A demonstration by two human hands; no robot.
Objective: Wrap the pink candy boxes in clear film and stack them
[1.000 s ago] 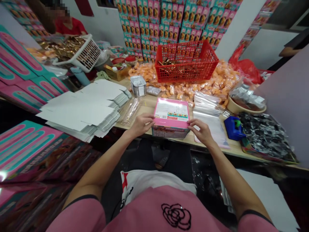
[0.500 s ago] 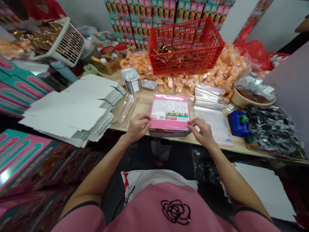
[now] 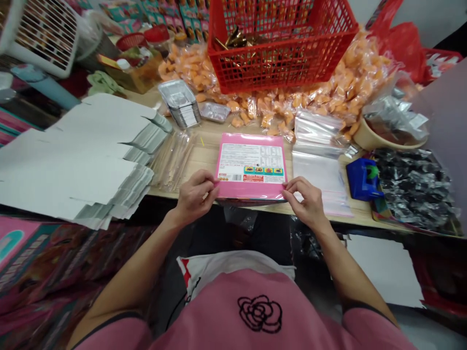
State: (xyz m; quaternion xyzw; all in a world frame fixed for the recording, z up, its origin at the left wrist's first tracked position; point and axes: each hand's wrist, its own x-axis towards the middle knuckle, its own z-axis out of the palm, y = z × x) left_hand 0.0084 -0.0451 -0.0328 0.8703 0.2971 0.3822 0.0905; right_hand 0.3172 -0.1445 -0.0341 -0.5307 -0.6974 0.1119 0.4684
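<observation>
Fingers [image 3: 208, 186] of the left hand [image 3: 193, 197] and right hand [image 3: 306, 199] are pinched closed on the two near corners of a pink printed carton [image 3: 251, 163], which is set at the front edge of a wooden table [image 3: 205, 156]. Clear plastic bags [image 3: 317, 167] are laid just to its right, near a blue tape dispenser [image 3: 359, 181]; flattened white cartons [image 3: 87, 146] are stacked to its left. Behind, wrapped orange pieces [image 3: 266, 104] are heaped around a red plastic basket [image 3: 280, 70].
</observation>
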